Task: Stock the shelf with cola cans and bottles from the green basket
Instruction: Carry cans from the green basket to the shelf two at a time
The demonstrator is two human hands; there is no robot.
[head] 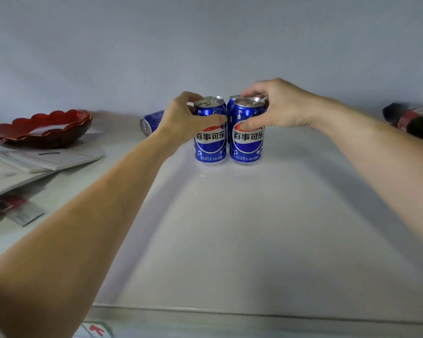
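Observation:
Two blue cola cans stand upright side by side on the white shelf [230, 228], labels facing me. My left hand [181, 118] grips the left can [210, 145] near its top. My right hand [276, 106] grips the right can [247, 145], thumb on the front and fingers over the rim. More blue cans stand just behind these two, mostly hidden; one shows between them [232, 100]. Another blue can [150, 121] lies on its side behind my left hand. The green basket is out of view.
A red scalloped bowl [44, 128] sits at the left on stacked white papers [47, 159]. Dark bottles with red labels [413, 120] lie at the far right edge. The shelf's front lip [254, 313] runs along the bottom, and a grey wall backs the shelf.

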